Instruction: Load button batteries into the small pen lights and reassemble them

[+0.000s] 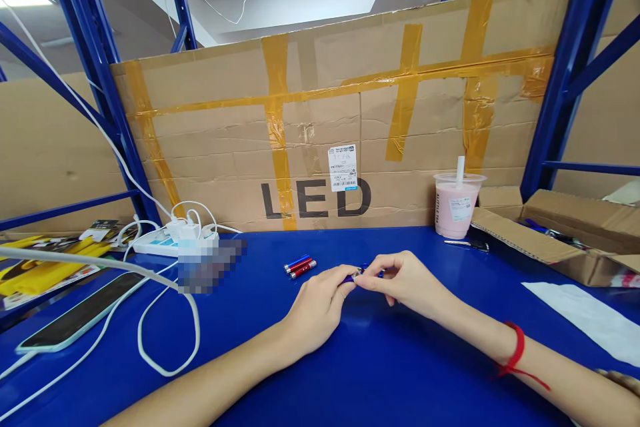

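Over the middle of the blue table, my left hand is closed around a small blue penlight-like tube, mostly covered by the fingers. The thumb and index finger of my right hand pinch at its silver end, and both hands' fingertips meet there. A bit of blue also shows behind the right fingers; whether it belongs to the same tube I cannot tell. Left of the hands lie a blue tube and a red tube with silver ends, side by side on the table.
At the left are a phone, looping white cables and a power strip. A pink drink cup stands at the back right, near a pen, an open cardboard box and a white sheet. Cardboard closes off the back.
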